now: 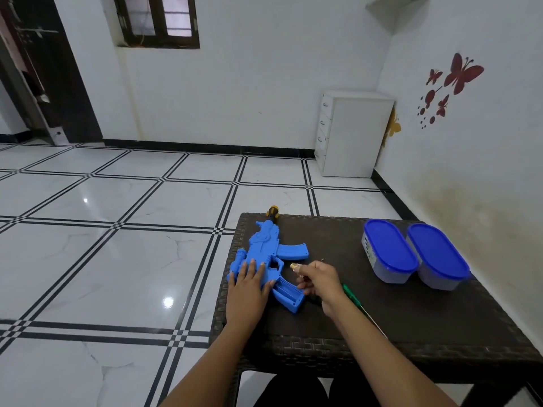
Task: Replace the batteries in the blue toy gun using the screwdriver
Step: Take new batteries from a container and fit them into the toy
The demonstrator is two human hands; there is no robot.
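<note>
both forearms reach in over the near edge of the dark woven surface (411, 318). left hand (249, 284) lies flat with straight fingers on the blue toy gun (266, 254), pinning it. right hand (316, 279) pinches a gold-tipped battery (294, 266) just beside the grip's open compartment (286, 290), so loading batteries seems underway; next it needs aligning and seating. green screwdriver (349, 290) lies under the right wrist

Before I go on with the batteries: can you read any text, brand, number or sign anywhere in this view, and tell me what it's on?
No text can be read here.
Left container: a label on its side wall, print too small and blurred to read.
Battery pinched in the right hand: gold end shows, no marking legible.
Blue toy gun under the left hand: moulded relief only, no lettering seen.
Wall butterfly stickers: pictures, no words.
</note>
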